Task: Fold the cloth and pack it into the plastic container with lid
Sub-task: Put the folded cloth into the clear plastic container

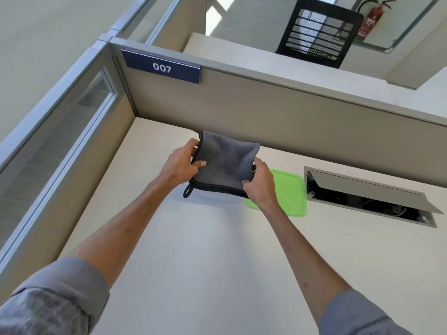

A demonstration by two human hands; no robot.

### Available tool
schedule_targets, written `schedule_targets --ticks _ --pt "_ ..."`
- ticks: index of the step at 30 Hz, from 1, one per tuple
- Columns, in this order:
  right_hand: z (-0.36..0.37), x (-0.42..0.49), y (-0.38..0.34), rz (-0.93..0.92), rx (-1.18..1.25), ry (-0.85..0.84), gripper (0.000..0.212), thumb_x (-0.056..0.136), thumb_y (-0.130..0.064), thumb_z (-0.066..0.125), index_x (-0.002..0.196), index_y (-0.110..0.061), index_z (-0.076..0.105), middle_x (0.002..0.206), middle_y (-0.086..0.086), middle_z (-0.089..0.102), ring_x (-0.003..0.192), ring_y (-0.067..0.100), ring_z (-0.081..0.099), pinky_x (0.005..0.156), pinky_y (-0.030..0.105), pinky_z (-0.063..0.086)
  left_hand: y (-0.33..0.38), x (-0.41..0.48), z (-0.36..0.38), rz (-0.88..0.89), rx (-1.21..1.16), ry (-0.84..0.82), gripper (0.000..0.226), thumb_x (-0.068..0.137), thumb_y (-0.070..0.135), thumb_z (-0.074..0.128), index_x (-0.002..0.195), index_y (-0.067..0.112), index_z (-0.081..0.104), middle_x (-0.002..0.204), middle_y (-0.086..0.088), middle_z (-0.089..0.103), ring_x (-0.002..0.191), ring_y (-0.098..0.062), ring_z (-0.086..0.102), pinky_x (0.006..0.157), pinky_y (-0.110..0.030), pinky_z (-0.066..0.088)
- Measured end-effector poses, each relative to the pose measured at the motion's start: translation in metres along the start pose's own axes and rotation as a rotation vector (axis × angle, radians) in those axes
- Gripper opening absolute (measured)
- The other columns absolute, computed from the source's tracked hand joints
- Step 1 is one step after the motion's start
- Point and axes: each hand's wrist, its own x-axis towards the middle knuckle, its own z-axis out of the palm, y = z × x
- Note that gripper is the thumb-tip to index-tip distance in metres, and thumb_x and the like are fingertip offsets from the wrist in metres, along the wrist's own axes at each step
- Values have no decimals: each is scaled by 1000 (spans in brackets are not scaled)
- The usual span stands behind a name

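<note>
A grey cloth (226,160) with black edging is folded into a small square and held above the desk. My left hand (180,164) pinches its left edge, thumb on top. My right hand (260,182) grips its right lower corner. A black hanging loop dangles at the cloth's lower left corner. Under the cloth a clear plastic container (215,198) shows only faintly, mostly hidden by the cloth. The green lid (291,192) lies flat on the desk just right of my right hand, partly covered by it.
The white desk (217,262) is bounded by beige partition walls (266,110) at the back and left. An open cable hatch (370,199) is set into the desk at the right. A sign reading 007 hangs on the back partition.
</note>
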Motion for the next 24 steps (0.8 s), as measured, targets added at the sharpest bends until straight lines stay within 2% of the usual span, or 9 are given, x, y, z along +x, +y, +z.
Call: schedule_targets --ticks 3,7,11,14,16,19,21,24 --pt "-1 2 -5 153 238 7 62 78 11 74 134 -15 63 105 1 72 86 21 72 75 35 62 2 0 -2 6 -19 45 43 103 26 77 139 23 54 135 -5 75 107 -33 73 90 -49 64" --pt "-6 13 -6 234 388 -11 59 75 11 79 128 -12 68 101 0 76 96 29 77 88 47 66 5 4 -7 -16 -80 62 40 101 26 79 136 25 58 131 -1 76 92 -26 76 83 -46 66" --pt "-11 21 -10 241 390 -20 47 73 9 80 115 -11 72 98 0 77 92 25 74 85 42 64 9 9 -11 -68 -157 64 46 98 26 83 138 25 60 126 1 76 97 -29 79 88 -50 67" --pt "-12 23 -11 255 362 -66 22 77 -2 76 99 -7 73 89 2 77 82 25 69 73 37 57 4 9 -10 -98 -123 21 45 96 29 83 136 22 63 124 -2 78 107 -31 76 97 -52 64" --pt "-9 17 -10 241 249 -86 9 83 -11 71 91 -8 71 82 1 74 78 26 65 66 34 48 0 6 -6 -75 -8 10 42 96 32 82 133 18 66 124 -5 78 117 -31 72 104 -51 58" --pt "-1 12 0 142 -98 -9 9 81 -20 67 90 -20 66 98 7 72 94 38 61 72 38 38 -3 4 0 -28 290 17 42 98 33 80 132 11 68 143 -8 64 137 -33 53 113 -51 43" --pt "1 7 4 84 -285 18 15 83 -18 69 96 -25 65 108 10 67 100 42 60 73 39 38 -5 2 2 -44 422 -18 49 97 34 82 135 8 67 153 -9 51 140 -34 48 113 -51 42" --pt "5 -3 5 -30 -500 9 24 93 -16 72 115 -17 63 115 11 73 105 43 70 71 41 43 -8 -2 5 -41 504 -30 52 96 33 82 137 6 65 159 -10 47 141 -35 50 112 -51 47"
